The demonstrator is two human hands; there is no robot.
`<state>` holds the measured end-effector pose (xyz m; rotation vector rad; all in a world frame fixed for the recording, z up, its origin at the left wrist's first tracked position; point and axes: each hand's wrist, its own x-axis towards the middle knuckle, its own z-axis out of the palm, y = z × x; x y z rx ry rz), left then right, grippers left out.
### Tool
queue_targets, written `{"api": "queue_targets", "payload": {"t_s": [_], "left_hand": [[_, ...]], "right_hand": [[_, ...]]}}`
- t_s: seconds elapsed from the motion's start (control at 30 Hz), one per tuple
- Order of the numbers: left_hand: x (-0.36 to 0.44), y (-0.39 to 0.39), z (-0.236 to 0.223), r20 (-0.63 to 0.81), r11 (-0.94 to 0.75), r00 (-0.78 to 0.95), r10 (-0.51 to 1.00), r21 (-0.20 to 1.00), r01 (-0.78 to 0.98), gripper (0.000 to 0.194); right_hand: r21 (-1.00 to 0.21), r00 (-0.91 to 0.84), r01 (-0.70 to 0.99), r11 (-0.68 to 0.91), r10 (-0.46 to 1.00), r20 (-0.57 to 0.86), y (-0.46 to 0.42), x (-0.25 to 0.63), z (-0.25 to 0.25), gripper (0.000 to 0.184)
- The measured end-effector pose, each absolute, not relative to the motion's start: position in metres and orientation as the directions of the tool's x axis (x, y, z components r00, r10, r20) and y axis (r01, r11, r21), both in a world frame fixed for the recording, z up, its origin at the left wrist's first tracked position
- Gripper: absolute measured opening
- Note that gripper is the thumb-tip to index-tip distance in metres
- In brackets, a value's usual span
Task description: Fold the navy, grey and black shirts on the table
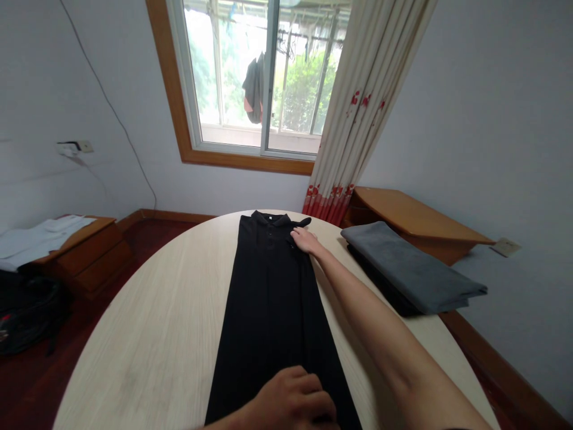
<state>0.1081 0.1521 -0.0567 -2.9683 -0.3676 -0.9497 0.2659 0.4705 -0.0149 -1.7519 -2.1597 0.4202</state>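
Note:
A black polo shirt (pixel 268 298) lies lengthwise on the round table (pixel 170 310), front up, its collar at the far end. Its sides look folded inward, making a long narrow strip. My right hand (pixel 305 239) reaches to the shirt's far right shoulder, with fingers closed on the cloth there. A short piece of black fabric sticks out just beyond those fingers. Low in the view, my left hand (pixel 293 397) is curled over the near right part of the shirt, its fingers bent around the cloth. Its fingertips are partly hidden.
Folded grey and black cloth (pixel 412 269) lies at the table's right edge. Behind it stands a wooden desk (pixel 421 215) by the wall. A curtain (pixel 358 107) hangs beside the window. At left are a low wooden cabinet (pixel 98 257) with white cloth and a dark bag (pixel 31 310).

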Motion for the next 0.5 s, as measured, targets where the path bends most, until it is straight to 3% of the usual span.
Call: {"api": "queue_targets", "payload": {"t_s": [0.23,0.5], "left_hand": [[0.112,0.151,-0.077,0.422,-0.942,0.842,0.336,0.153,0.299,0.031],[0.117,0.159,-0.12,0.28,-0.962,0.925,0.258,0.166,0.218,0.025]], "right_hand": [[-0.368,-0.285,0.893,0.26,0.959,-0.014,0.468,0.241,-0.034,0.058],[-0.25,-0.25,0.938,0.24,0.968,-0.008,0.494,0.248,-0.048,0.07]]}}
